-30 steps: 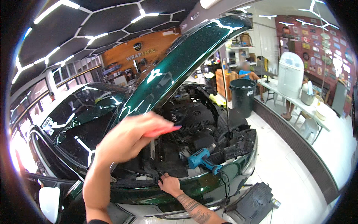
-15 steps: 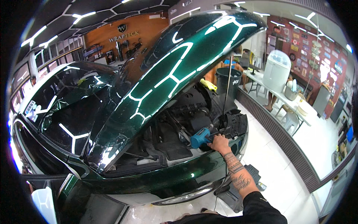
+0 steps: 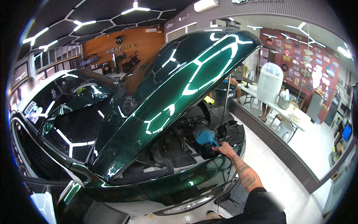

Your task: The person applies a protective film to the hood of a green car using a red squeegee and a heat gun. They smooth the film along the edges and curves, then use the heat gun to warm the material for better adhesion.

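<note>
My right hand is wrapped round the handle of a blue heat gun. The tool is held over the front corner of the open engine bay, its body slightly blurred. Beneath it run black engine covers and hoses. Above stands the raised glossy green hood, propped by a thin rod. A dark cord hangs below my hand in front of the green front bumper. My left hand is out of the picture.
A black bin and a yellow cloth are beyond the car's far side. Behind a glass partition stands a long white table with containers. Dark objects lie on the floor by the bumper. At left, a car door stands ajar.
My view has tilted upward a little. The heat gun has turned in my right hand, its body now pointing more away from me. My grip on it stays.
</note>
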Demonstrator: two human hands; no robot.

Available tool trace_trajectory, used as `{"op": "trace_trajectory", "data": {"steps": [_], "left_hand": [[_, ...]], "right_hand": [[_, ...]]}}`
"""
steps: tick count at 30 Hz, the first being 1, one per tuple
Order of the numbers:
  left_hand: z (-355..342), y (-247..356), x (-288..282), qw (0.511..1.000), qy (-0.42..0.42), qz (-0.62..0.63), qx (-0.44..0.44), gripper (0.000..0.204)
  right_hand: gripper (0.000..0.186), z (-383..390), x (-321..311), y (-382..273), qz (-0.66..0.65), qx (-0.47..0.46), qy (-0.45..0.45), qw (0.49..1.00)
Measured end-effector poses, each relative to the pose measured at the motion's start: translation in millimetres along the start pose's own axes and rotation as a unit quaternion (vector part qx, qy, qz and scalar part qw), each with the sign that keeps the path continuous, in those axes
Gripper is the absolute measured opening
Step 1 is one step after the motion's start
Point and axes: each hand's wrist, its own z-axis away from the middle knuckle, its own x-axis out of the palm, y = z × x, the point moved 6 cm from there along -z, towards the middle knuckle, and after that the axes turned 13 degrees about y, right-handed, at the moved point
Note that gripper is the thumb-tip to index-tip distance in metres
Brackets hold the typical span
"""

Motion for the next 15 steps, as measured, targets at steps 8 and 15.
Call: {"op": "trace_trajectory", "data": {"steps": [8,15], "left_hand": [[-16,36,24,0.997,-0.029,-0.064,0.009,0.060],[-25,54,70,0.995,-0.048,-0.090,0.022,0.060]], "right_hand": [[0.039,57,-97,-38,-0.758,0.044,-0.038,0.650],[0.061,90,-196,-44,-0.815,-0.131,-0.045,0.563]]}}
